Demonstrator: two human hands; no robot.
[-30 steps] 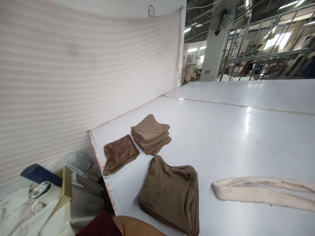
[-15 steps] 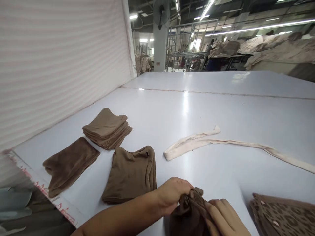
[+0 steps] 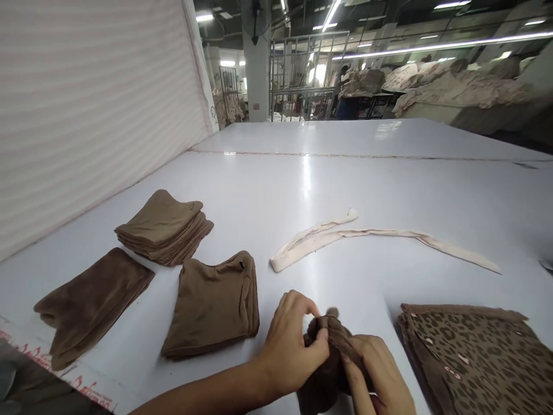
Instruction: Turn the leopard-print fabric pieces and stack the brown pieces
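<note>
A wide white table (image 3: 367, 184) runs far beyond the fingers (image 3: 298, 305), with a seam (image 3: 345, 155) across it. Left of them hangs a pale striped curtain (image 3: 86, 104). Far ahead stand a pillar (image 3: 257, 75), metal railings (image 3: 298, 63) and fabric heaps (image 3: 458, 86) under bright strip lights (image 3: 432, 46).

One head-worn camera looked forward and down from the near edge of the tabletop (image 3: 345, 190) toward its far edge, close above the left hand (image 3: 289, 346) and right hand (image 3: 380, 377).
</note>
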